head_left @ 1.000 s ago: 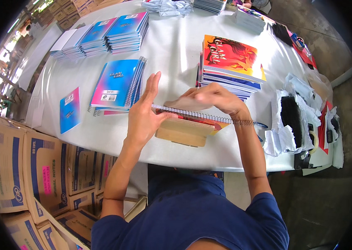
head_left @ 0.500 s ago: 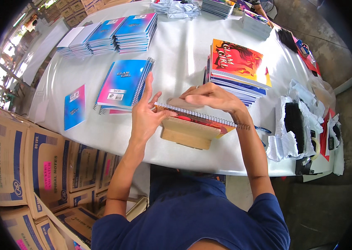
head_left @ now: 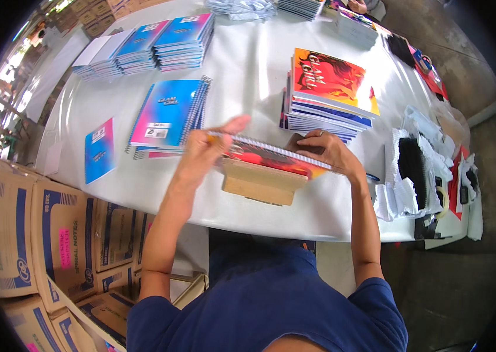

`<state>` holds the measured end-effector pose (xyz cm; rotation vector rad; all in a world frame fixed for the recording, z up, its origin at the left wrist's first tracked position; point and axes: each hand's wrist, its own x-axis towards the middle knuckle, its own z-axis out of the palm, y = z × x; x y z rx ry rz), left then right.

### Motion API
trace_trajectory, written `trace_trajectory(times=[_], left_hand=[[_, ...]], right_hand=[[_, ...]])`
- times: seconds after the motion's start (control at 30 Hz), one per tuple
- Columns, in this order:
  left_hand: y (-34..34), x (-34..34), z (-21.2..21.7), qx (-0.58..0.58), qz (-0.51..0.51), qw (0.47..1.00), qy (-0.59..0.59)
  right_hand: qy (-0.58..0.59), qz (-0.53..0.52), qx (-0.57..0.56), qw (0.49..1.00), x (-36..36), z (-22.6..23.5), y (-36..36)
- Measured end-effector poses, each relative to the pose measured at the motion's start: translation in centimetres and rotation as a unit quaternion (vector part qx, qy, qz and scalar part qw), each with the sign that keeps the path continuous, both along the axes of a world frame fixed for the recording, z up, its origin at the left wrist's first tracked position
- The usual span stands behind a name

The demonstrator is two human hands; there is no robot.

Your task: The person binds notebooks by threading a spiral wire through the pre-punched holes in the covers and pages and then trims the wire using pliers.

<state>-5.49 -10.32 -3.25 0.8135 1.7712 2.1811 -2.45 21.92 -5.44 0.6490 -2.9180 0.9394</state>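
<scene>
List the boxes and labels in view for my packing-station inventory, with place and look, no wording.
Cardboard boxes: stacked at lower left beside the table, brown with blue print.
Pink label: on one box's side, a narrow bright strip.
White label: on the blue-pink notebook cover left of the left hand, small rectangle.

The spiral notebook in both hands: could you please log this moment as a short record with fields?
held item: spiral notebook, red-orange cover, tilted
left hand: grips its left end
right hand: grips its right end
beneath: wooden block on the white table
left of it: blue-pink notebook stack
behind: orange-cover notebook stack
floor, left: cardboard boxes
</scene>
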Motion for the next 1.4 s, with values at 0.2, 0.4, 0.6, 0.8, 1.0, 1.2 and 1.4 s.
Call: trace_trajectory(times=[0.2, 0.4, 0.6, 0.8, 1.0, 1.2, 1.4], left_hand=[[-2.5, 2.4, 9.9, -0.027, 0.187, 0.971, 0.149], [1.2, 8.5, 6.1, -0.242, 0.031, 0.937, 0.248], [6.7, 9.7, 1.9, -0.4, 0.133, 0.806, 0.417], [8.2, 9.2, 0.5, -0.453, 0.182, 0.749, 0.448], [8.2, 9.2, 0.8, -0.459, 0.179, 0.75, 0.44], [8.0, 8.8, 0.2, -0.454, 0.19, 0.746, 0.448], [7.1, 8.3, 0.7, -0.447, 0.18, 0.761, 0.434]], right_hand=[[0.02, -0.163, 0.168, 0.972, 7.3, -2.3, 2.5], [0.032, -0.276, 0.198, 0.94, 13.2, -4.8, 7.8], [0.144, -0.286, 0.074, 0.945, 13.9, -3.3, 3.5], [0.137, -0.126, -0.051, 0.981, 15.2, 3.3, -4.5], [0.164, -0.101, -0.05, 0.98, 14.2, 3.2, -4.3], [0.184, -0.06, -0.03, 0.981, 13.4, 3.4, -4.2], [0.186, -0.015, -0.058, 0.981, 11.6, 5.0, -4.2]])
